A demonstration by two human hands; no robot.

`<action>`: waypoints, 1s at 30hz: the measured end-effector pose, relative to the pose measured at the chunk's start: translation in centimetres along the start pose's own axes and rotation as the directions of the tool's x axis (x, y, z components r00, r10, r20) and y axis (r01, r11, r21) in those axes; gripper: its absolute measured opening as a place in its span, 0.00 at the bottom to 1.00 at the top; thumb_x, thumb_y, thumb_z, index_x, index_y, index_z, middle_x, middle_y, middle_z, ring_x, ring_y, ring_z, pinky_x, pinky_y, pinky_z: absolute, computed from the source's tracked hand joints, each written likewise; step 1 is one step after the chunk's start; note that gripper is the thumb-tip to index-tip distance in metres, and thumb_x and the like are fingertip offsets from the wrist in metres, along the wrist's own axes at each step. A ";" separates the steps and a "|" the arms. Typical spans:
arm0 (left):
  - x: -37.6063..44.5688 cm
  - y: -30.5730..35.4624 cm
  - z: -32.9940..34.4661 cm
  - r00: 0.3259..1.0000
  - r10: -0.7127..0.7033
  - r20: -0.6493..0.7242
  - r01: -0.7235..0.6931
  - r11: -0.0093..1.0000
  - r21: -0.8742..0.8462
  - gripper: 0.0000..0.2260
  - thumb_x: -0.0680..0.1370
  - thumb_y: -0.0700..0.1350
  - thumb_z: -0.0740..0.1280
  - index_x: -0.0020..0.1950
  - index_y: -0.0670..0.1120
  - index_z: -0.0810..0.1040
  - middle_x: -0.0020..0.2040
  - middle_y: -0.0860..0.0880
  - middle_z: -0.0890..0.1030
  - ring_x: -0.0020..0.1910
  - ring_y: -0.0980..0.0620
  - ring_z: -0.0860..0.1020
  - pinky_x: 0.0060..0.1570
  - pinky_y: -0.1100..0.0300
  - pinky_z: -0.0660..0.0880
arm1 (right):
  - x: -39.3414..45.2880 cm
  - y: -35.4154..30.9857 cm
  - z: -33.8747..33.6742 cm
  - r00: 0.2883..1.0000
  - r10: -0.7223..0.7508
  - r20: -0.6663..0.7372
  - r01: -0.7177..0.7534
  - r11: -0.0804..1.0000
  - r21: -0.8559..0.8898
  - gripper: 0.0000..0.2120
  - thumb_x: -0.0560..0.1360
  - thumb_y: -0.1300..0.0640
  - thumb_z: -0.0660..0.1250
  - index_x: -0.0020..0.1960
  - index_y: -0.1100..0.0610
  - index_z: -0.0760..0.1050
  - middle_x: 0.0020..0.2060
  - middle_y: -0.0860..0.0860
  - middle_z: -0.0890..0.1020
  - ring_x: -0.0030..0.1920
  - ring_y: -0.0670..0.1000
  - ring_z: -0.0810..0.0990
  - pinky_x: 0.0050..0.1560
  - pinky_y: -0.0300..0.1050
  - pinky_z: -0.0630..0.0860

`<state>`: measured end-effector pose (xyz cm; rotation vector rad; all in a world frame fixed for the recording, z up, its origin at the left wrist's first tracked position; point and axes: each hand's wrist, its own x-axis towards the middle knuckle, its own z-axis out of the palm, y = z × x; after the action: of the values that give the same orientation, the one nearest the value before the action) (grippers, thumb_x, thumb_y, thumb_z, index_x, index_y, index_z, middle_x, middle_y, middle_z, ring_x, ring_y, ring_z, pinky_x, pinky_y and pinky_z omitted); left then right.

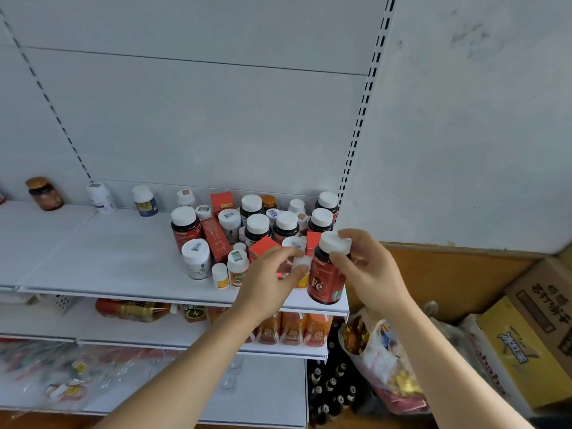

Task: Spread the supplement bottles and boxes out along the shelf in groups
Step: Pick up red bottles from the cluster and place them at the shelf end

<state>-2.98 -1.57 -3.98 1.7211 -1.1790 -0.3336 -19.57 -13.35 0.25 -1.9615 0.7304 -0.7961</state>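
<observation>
Right hand (359, 261) grips Fe bottle (325, 277) — lifted.

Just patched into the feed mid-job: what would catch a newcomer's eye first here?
The right hand grips the white cap of a red Fe bottle at the shelf's front right corner, while the left hand pinches a small white-capped bottle beside it. Behind them a dense cluster of bottles and red boxes crowds the shelf's right end. A few spaced bottles line the back towards the left.
</observation>
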 end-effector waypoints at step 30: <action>-9.2 -2.4 -26.7 0.956 -0.285 -0.076 0.196 0.807 -0.557 0.09 0.80 0.43 0.67 0.58 0.51 0.82 0.54 0.48 0.82 0.48 0.48 0.84 0.45 0.50 0.83 | -1.7 -19.8 22.9 0.996 0.017 0.088 -0.056 0.888 0.457 0.15 0.84 0.52 0.56 0.59 0.36 0.77 0.50 0.41 0.83 0.52 0.47 0.83 0.52 0.50 0.81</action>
<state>11.84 21.18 4.23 1.3537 -0.6556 -0.6149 0.42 8.24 7.59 -1.5351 0.4727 -0.7784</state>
